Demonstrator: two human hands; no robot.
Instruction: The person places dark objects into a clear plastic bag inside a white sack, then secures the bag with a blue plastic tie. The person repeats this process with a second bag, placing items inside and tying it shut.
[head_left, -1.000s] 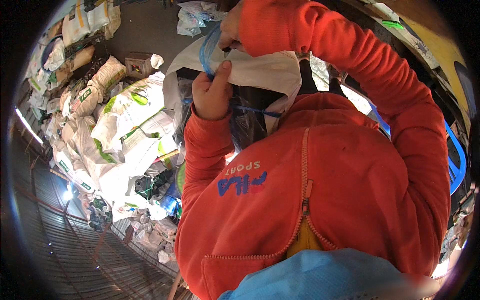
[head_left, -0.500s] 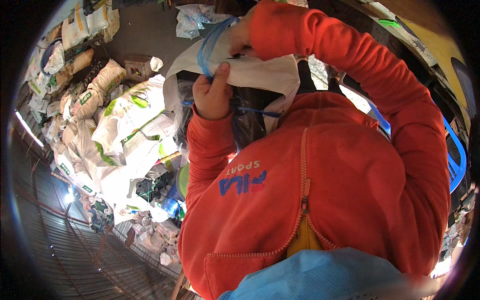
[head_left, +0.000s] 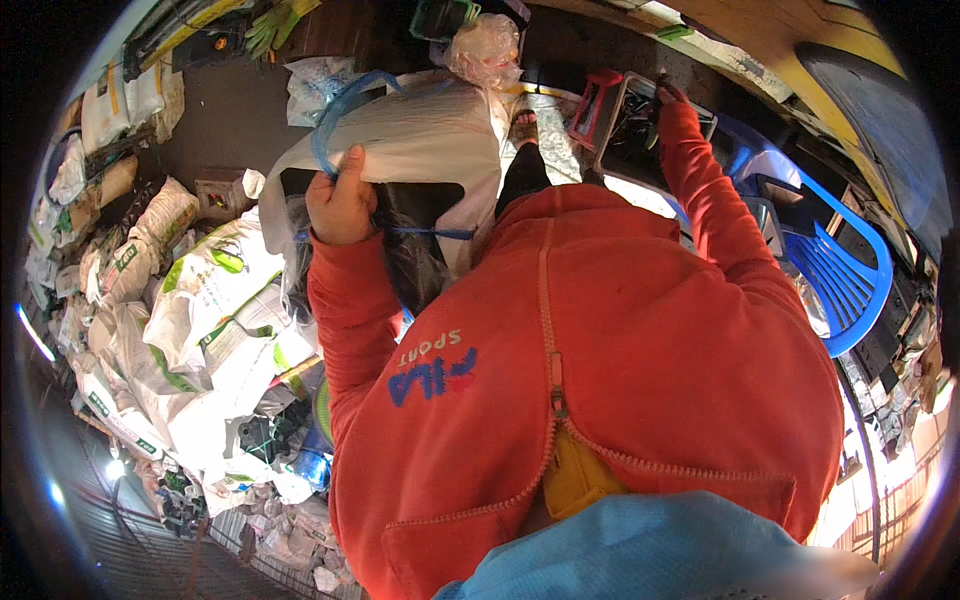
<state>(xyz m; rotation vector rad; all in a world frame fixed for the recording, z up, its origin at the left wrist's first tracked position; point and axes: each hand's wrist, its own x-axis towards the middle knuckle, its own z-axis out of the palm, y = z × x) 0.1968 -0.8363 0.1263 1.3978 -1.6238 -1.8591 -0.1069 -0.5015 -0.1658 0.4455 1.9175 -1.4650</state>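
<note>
On the left, my left hand (head_left: 343, 203) is closed on the rim of a large white sack (head_left: 415, 125), thumb raised along its edge. A loose blue plastic strap (head_left: 325, 130) loops up beside that thumb. Dark plastic (head_left: 410, 255) shows inside the sack's opening, with a blue cord (head_left: 430, 232) across it. My right hand (head_left: 673, 96) is stretched out to the far right, over a dark rectangular bin (head_left: 632, 150) with a light rim. Its fingers look curled beside a small dark and greenish thing, too small to name. A red-framed object (head_left: 596, 105) stands beside the bin.
Stuffed white and green sacks (head_left: 215, 300) pile up on the left. A blue plastic chair (head_left: 845, 280) stands at the right. Crumpled clear plastic (head_left: 485, 50) lies beyond the sack, and green gloves (head_left: 277, 27) are at the far left.
My right hand has left the white sack and moved right to the bin. My left hand stays on the sack's rim. The view has shifted, bringing the bin and the chair into sight.
</note>
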